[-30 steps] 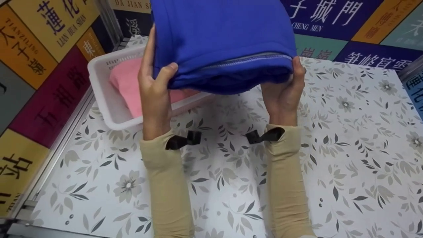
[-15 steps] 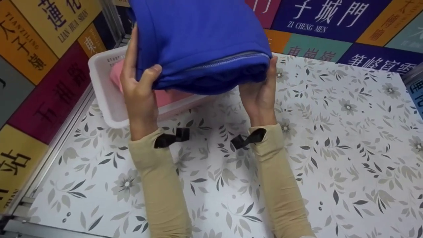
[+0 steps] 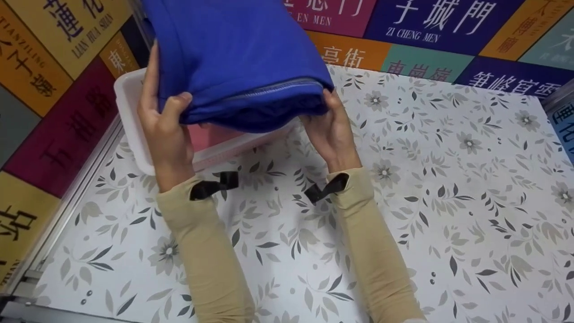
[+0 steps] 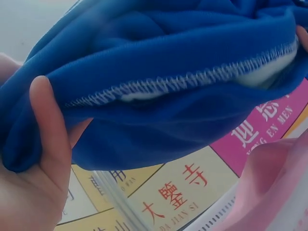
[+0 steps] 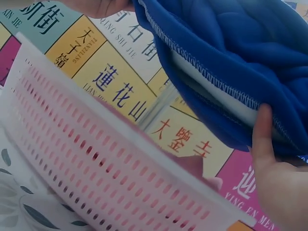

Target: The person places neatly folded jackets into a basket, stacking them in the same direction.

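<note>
A folded blue garment (image 3: 237,54), its stitched hem turned toward me, is held up between both hands. My left hand (image 3: 166,130) grips its left edge, thumb on the near side. At the other end, my right hand (image 3: 332,130) pinches the hem's right corner, thumb in front, as the right wrist view also shows on the blue cloth (image 5: 231,57). Below and behind the garment stands a white perforated plastic basket (image 3: 130,116) with pink cloth (image 3: 206,137) inside. The garment hides much of the basket. Pale lining shows in the hem opening (image 4: 269,70) in the left wrist view.
A table (image 3: 448,215) with a leaf-and-flower print lies under the arms. Panels with coloured lettered tiles (image 3: 421,22) rise behind it and on the left (image 3: 67,103). A metal rail (image 3: 85,184) runs along the table's left edge.
Both hands have carried the blue garment leftward, until it hangs more over the basket. Their grip looks the same. The basket has stayed in place.
</note>
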Available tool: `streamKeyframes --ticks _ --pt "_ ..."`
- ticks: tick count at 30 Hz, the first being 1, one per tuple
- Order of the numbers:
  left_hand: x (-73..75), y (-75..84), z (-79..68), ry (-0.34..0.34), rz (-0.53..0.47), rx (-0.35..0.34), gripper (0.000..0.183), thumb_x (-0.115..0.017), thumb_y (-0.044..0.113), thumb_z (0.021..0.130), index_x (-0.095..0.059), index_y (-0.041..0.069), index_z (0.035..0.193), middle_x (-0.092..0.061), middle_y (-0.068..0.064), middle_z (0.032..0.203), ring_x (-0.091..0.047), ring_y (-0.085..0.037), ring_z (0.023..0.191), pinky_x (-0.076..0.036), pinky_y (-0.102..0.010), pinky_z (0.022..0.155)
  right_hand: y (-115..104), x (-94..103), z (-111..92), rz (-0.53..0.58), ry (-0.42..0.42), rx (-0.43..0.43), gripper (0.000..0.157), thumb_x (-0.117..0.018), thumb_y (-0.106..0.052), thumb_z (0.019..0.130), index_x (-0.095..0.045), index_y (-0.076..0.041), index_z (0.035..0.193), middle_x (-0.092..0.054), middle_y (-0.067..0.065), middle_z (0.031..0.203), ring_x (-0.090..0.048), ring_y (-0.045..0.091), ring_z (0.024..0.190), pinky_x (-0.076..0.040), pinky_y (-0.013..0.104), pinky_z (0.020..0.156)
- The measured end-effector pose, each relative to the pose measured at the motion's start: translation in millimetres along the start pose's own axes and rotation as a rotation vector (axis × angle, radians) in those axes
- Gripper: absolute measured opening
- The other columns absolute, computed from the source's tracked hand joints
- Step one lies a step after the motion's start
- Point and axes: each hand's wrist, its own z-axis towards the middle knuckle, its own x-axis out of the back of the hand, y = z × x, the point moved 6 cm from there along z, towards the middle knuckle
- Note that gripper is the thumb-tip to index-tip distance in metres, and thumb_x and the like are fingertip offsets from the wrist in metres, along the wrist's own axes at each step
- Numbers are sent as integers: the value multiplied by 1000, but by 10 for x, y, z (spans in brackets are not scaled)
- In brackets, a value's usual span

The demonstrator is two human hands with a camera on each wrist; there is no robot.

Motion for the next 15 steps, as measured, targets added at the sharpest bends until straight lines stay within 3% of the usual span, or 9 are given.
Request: streamKeyframes --ticks 7,15 --pt "41 -57 36 9 56 8 66 -38 -17 65 -38 -6 131 -40 -6 136 -37 -9 122 -26 -23 102 41 85 30 -63 13 54 54 -68 -7 73 -46 2 121 -53 17 101 -51 27 89 -40 44 84" --pt "323 -282 124 48 -40 47 65 -39 -19 64 -45 -3 127 -45 -7 131 -39 -13 121 -30 -27 101 95 148 33 -177 43 24 51 -56 3 82 -42 -3 131 -49 23 112 -54 32 92 -41 50 85"
